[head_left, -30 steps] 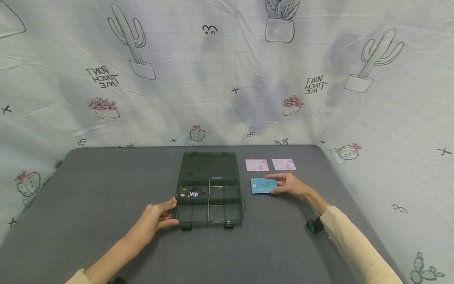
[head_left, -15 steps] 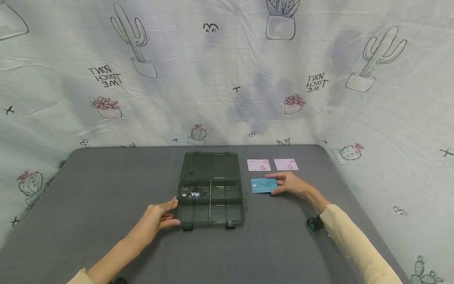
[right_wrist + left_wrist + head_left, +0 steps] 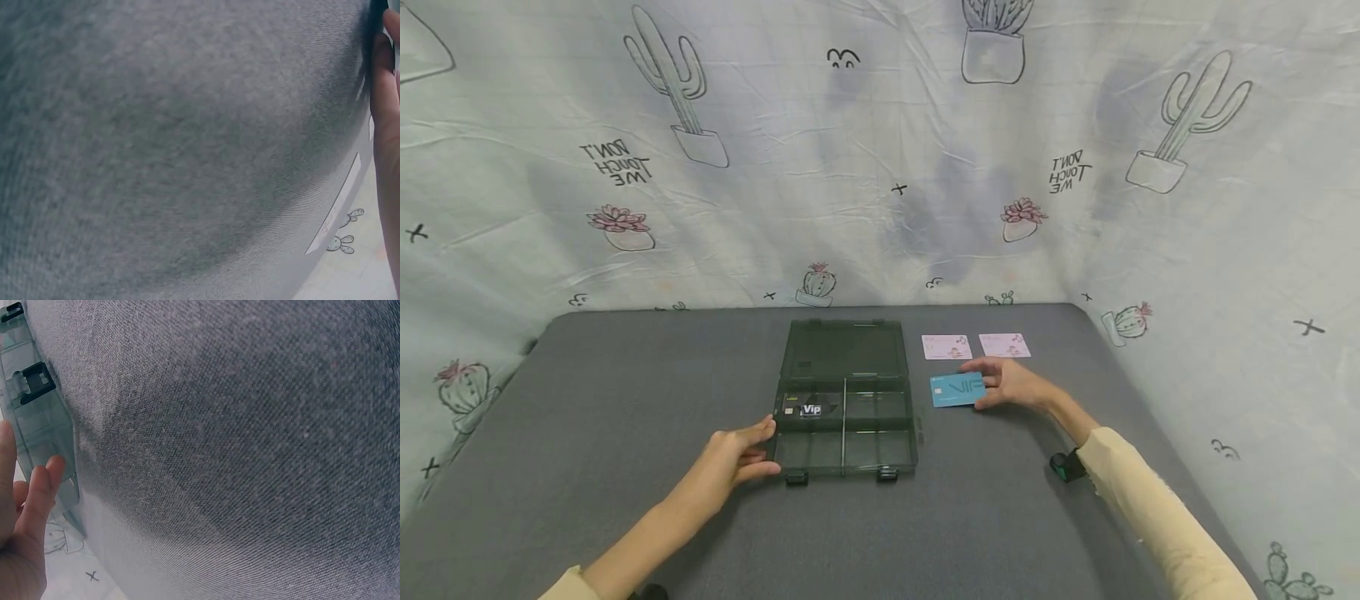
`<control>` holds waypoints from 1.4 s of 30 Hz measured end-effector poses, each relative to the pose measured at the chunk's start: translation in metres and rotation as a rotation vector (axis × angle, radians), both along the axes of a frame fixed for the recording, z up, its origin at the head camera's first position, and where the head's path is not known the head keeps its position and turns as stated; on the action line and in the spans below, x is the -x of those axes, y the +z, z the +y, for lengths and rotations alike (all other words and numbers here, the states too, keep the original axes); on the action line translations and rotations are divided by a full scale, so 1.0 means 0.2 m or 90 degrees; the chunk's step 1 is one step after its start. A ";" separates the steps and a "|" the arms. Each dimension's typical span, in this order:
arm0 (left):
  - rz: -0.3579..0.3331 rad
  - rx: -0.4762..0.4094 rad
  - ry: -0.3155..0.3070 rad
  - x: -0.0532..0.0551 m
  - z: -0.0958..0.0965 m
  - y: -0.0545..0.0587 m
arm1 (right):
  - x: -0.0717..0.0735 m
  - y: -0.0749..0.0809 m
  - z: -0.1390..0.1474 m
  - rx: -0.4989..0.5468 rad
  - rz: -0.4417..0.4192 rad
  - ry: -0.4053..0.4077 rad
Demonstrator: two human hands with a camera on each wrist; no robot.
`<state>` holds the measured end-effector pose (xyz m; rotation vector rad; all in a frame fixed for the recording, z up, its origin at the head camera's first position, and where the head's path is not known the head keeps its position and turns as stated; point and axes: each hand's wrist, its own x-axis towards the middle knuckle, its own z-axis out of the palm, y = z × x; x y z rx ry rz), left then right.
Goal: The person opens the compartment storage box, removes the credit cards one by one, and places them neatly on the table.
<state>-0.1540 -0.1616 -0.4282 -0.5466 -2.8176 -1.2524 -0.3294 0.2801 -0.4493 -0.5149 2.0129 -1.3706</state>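
Note:
A blue card [image 3: 957, 390] with "VIP" lettering is pinched at its right end by my right hand [image 3: 1011, 385]. The card is close over the table, slightly angled. My left hand [image 3: 730, 458] rests against the left side of a dark green see-through divided box [image 3: 880, 450], its index fingertip and thumb touching the left wall and front corner. The lid [image 3: 846, 350] of the box lies back, away from me. A black "Vip" card [image 3: 808, 408] lies in the back left compartment. In the left wrist view, the left fingers [image 3: 39, 494] are fairly straight beside the box wall.
Two pink cards [image 3: 947, 347] lie side by side on the grey table [image 3: 625, 400], behind the blue card. A patterned white curtain [image 3: 880, 150] hangs behind the table. Two black latches [image 3: 887, 474] stick out at the front of the box.
The blue card and my right hand have risen very slightly, and the card has turned a little. My left hand stays against the box. The head view has shifted slightly.

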 end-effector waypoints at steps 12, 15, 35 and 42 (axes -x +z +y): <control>-0.015 -0.002 -0.001 0.04 0.00 0.05 | 0.02 0.03 -0.01 -0.110 0.154 -0.018; -0.013 0.003 -0.001 0.04 0.00 0.05 | 0.01 0.02 -0.01 -0.119 0.191 -0.029; -0.002 0.003 0.012 -0.06 0.02 0.01 | -0.04 -0.03 0.02 -0.133 0.276 -0.030; 0.001 0.001 0.027 -0.14 0.08 0.01 | -0.07 -0.02 0.05 -0.127 0.255 -0.036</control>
